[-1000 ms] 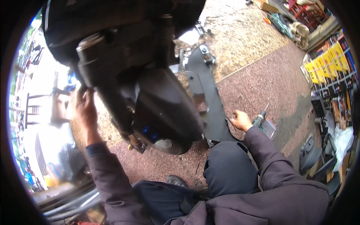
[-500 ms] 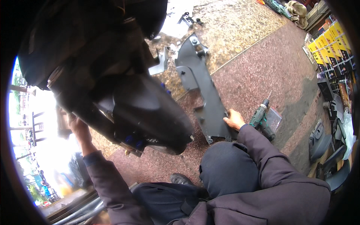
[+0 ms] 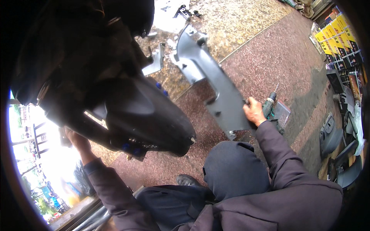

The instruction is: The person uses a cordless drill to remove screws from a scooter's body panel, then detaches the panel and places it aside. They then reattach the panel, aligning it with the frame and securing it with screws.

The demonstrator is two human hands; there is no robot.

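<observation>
Panel [image 3: 216, 84], grey moulded plastic, long and angular with mounting tabs: now lifted off the red speckled floor [image 3: 285, 61], where it lay a second ago. Right hand [image 3: 253, 111] clasps its lower edge. Left hand [image 3: 75, 139] stays pressed beneath the glossy black scooter body [image 3: 142, 115], grip hidden. Green drill [image 3: 269, 109] lies just beside.

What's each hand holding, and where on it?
Right hand grips the long grey body panel at its near edge. Left hand reaches under the black scooter bodywork; grip hidden.
</observation>
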